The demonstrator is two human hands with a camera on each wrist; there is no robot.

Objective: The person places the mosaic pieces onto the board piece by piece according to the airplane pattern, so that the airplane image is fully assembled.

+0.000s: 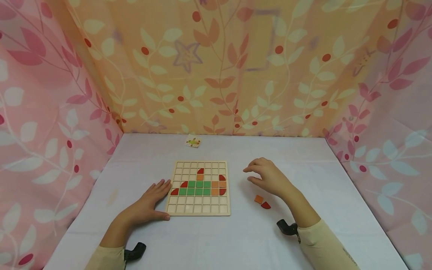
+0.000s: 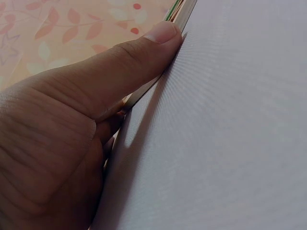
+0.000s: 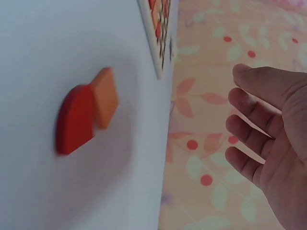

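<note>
A square wooden grid board lies on the table, with green squares, orange squares and red quarter-round pieces set in its cells. My left hand rests at the board's left edge, fingers spread, thumb against its near corner. To the right of the board my right hand hovers above the table with loosely bent fingers and nothing between them. Below it on the cloth lie a loose orange square and a red quarter-round piece, touching or nearly so; both also show in the right wrist view.
A small card with a coloured pattern lies near the back edge of the white-covered table. Patterned curtains enclose the back and both sides. A black wrist-worn device sits by each sleeve.
</note>
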